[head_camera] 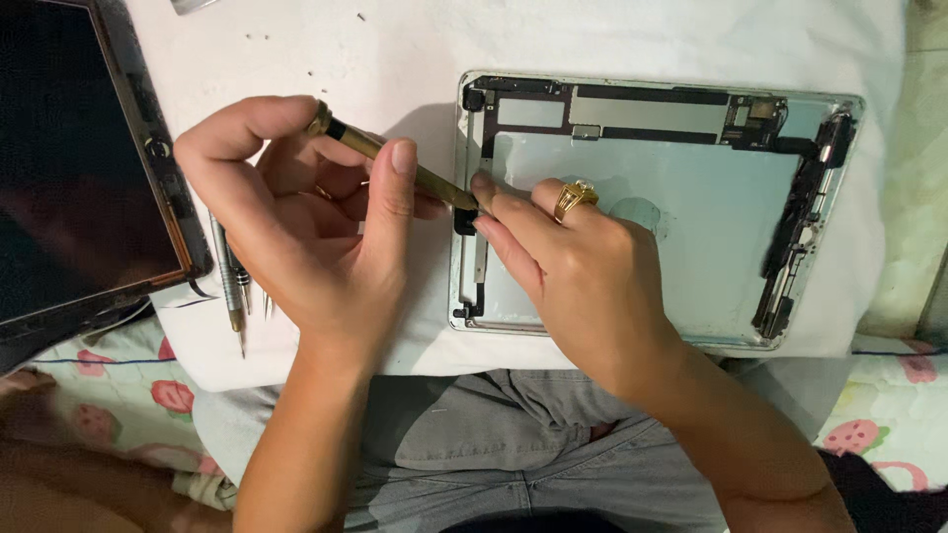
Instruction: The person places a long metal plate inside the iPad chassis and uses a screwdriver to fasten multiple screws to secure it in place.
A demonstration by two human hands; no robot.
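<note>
The left hand [296,227] pinches a slim brass-coloured screwdriver [395,163] between thumb and curled fingers, the thumb laid flat along the shaft and the other fingers folded under it. The tool's long axis runs from upper left to lower right: its rounded cap sits high by the knuckles and its tip points down and right toward the left edge of an opened tablet back shell [681,197]. The right hand [583,271], with a gold ring [574,198] on one finger, rests on that shell, its fingers held close together and their tips gathered at the screwdriver's tip; whether they grip a small part there is hard to tell, since the spot is covered.

The shell lies flat on a white cloth [642,39], its long side across the view, with dark boards and cables lining its top, left and right edges. A detached dark screen panel [79,168] lies to the left, and a few spare screwdrivers [235,286] lie between panel and left hand.
</note>
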